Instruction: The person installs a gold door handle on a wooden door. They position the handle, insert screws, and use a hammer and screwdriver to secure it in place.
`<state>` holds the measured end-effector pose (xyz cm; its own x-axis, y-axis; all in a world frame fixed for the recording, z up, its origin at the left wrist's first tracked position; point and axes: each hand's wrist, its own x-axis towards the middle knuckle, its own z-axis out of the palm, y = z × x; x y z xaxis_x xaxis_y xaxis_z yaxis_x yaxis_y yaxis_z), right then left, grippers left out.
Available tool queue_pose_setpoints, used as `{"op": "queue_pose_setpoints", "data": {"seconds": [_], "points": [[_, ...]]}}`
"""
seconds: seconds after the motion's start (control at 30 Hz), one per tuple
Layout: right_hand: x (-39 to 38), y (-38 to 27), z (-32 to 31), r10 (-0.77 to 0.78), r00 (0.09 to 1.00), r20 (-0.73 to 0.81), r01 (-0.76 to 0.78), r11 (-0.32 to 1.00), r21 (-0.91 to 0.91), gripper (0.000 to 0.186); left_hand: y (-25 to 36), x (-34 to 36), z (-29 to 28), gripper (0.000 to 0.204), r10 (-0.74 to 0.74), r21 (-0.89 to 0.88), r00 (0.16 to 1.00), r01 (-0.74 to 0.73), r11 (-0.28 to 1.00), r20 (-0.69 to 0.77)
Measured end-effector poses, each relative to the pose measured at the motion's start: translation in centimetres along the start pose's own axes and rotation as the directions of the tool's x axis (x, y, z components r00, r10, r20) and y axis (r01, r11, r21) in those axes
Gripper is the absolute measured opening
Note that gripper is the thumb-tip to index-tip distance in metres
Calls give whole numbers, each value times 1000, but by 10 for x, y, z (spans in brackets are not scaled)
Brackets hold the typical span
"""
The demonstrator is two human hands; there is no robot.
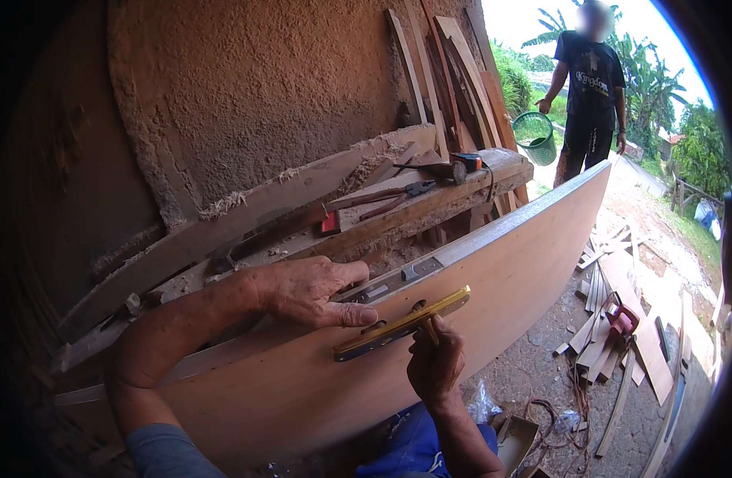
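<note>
A large wooden door panel (509, 263) stands on its long edge, running across in front of me. Against its near face, close to the upper edge, lies a long gold-and-dark door handle plate (402, 323), slightly tilted. My right hand (438, 362) is closed around a short part that sticks out from the plate, apparently its lever. My left hand (314, 295) reaches over the upper edge, fingers apart, its thumb lying at the plate's upper side. A metal lock faceplate (421, 269) is set into the edge beside my left fingers.
Behind the door, a rough wooden bench (366, 239) carries pliers (414, 190), a hammer (450, 170) and a tape measure (468, 162). Boards (461, 72) lean on the wall. Right, offcuts and a red power tool (621, 320) litter the ground. A person (589, 88) holds a green basket (535, 137).
</note>
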<state>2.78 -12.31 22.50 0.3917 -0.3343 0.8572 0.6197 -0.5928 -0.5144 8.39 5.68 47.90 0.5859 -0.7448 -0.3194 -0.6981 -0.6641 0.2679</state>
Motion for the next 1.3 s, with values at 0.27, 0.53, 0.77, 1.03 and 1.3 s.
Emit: {"op": "queue_pose_setpoints", "data": {"seconds": [0.27, 0.53, 0.77, 1.03, 1.3], "points": [[-10, -43, -68, 501, 849, 171, -525, 836, 158, 15, 26, 26, 46, 89, 246, -37, 963, -251, 967, -106], [-11, -51, -78, 354, 933, 58, -358, 906, 226, 23, 28, 34, 59, 89, 305, -635, 951, -202, 746, 56], [-3, -59, -86, 802, 470, 368, -820, 244, 517, 44, 23, 38, 64, 95, 265, -513, 963, -248, 821, -42], [-3, -64, -86, 844, 429, 321, -819, 214, 533, 43, 24, 39, 71, 85, 291, -507, 953, -294, 811, -86], [-1, -53, -93, 811, 438, 387, -732, 72, 678, 40, 25, 51, 68, 80, 337, -478, 937, -338, 811, -90]]}}
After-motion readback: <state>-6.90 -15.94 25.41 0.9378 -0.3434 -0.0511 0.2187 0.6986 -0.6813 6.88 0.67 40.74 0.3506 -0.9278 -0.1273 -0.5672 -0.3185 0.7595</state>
